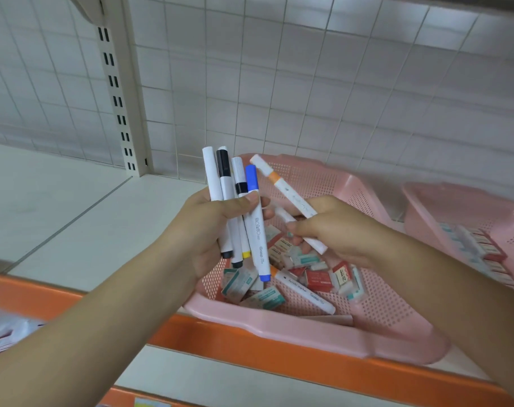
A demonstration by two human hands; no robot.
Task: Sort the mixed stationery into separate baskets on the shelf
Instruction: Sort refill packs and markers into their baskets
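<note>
Gripping a bunch of markers (pixel 226 185) upright at frame centre, the left hand (pixel 209 227) curls round them; the right hand (pixel 338 230) pinches an orange-banded marker (pixel 291 198) above the pink basket (pixel 308 333) of erasers (pixel 317 280).

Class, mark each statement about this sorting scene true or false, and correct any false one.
1. The left hand holds a bundle of markers. True.
2. The right hand is empty. False: it holds an orange-banded marker.
3. The pink basket under the hands contains only markers. False: mostly eraser packets, plus one loose marker.
4. A second pink basket stands to its right. True.
</note>
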